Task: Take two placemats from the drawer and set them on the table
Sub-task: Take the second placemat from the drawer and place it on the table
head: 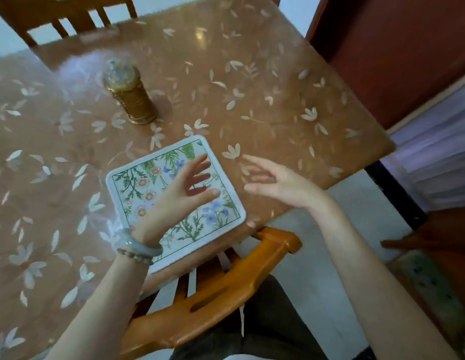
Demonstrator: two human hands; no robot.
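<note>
Floral-printed placemat (148, 193) is shown flat at the table (252, 87) edge, long axis running diagonally toward the far right. Left hand (179, 193) and right hand (275, 183) are spread open, nothing held.

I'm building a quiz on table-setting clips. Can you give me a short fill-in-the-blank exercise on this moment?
1. The number of placemats lying on the table is ____.
2. The placemat is printed with ____.
3. The left hand, open above the placemat, wears bracelets on its ____.
4. The right hand holds ____.

Missing words: one; flowers; wrist; nothing
</note>
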